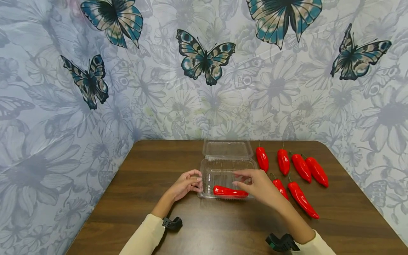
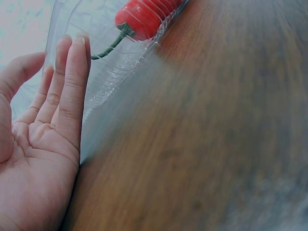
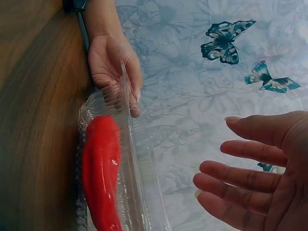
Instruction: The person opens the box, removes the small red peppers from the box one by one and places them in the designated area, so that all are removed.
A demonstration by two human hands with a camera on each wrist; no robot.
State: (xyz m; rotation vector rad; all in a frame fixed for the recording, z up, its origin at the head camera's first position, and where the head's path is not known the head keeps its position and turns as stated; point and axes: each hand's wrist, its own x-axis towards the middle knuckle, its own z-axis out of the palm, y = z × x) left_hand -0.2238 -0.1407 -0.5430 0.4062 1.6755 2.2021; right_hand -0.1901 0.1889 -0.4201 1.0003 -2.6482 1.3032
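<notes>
A clear plastic clamshell container lies on the table with its lid folded back. Inside, along its near side, rests one glossy red chili pepper; the left wrist view shows its green stem through the plastic. My left hand is at the container's left wall, its fairly straight fingers touching the plastic and the thumb held apart from them. Over the container's right part hovers my right hand, holding nothing. In the right wrist view its fingers are extended and spread, apart from the pepper.
Several more red chili peppers lie to the right of the container, some near the right forearm. The brown wooden table backs onto a butterfly-patterned cloth. A dark band is on each wrist.
</notes>
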